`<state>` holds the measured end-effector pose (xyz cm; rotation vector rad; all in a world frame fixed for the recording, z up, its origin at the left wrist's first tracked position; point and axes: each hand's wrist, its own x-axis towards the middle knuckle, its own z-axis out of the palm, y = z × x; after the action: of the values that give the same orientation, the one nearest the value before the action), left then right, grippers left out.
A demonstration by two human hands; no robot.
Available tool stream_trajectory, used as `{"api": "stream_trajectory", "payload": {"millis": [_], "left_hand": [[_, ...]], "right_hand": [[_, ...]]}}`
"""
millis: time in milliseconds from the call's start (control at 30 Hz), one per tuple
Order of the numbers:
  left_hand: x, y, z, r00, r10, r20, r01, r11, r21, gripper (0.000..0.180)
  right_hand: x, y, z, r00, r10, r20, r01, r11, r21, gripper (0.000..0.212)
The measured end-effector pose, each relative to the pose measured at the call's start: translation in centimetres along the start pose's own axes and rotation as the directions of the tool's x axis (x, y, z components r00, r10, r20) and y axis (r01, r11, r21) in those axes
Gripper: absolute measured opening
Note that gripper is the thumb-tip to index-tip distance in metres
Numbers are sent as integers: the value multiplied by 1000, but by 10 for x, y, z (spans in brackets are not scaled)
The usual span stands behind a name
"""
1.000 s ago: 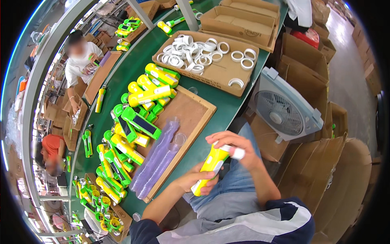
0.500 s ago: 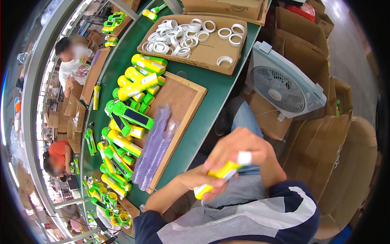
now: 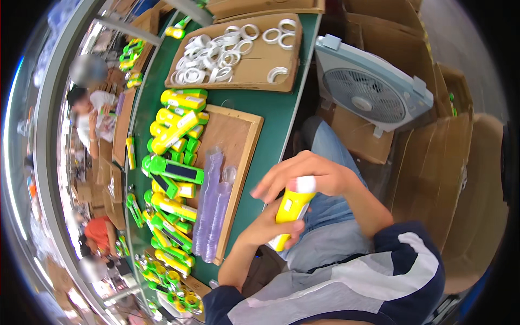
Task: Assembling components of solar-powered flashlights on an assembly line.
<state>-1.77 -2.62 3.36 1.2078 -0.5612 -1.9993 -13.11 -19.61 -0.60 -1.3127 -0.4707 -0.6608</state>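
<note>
A yellow flashlight point(image 3: 291, 208) stands tilted above my lap, its end with a white ring point(image 3: 305, 184) pointing up and away from me. Wrapped round its lower body is my left hand point(image 3: 269, 225), closed. My right hand point(image 3: 317, 169) lies over the white-ringed end, its palm side next to the ring. The fingers of that hand stretch out to the left, apart from the flashlight body and slightly blurred. To the left, a wooden tray point(image 3: 250, 138) on the green table carries a pile of yellow and green flashlights point(image 3: 176, 132) and stacks of clear round lenses point(image 3: 208, 208).
A cardboard box point(image 3: 260, 51) of white rings sits at the table's far end. Right of the table stands a grey box fan point(image 3: 368, 89) among cardboard cartons point(image 3: 428, 189). More flashlights point(image 3: 173, 279) lie at the near left. Two people work beyond the table.
My right hand's fingers have gone from curled about the white ring to stretched out leftward. The flashlight is more upright in my left hand. The whole view has shifted.
</note>
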Motion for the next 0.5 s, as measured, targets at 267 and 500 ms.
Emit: {"api": "stream_trajectory", "payload": {"millis": [267,500], "left_hand": [[2,-21,7,855,293,-427,14,812,584,47],[4,-17,-4,1000,-10,-3,9,965,-262,41]], "right_hand": [[-4,-20,10,882,451,-140,-471,857,-208,29],[0,-13,9,990,128,-53,-133,985,-111,27]]}}
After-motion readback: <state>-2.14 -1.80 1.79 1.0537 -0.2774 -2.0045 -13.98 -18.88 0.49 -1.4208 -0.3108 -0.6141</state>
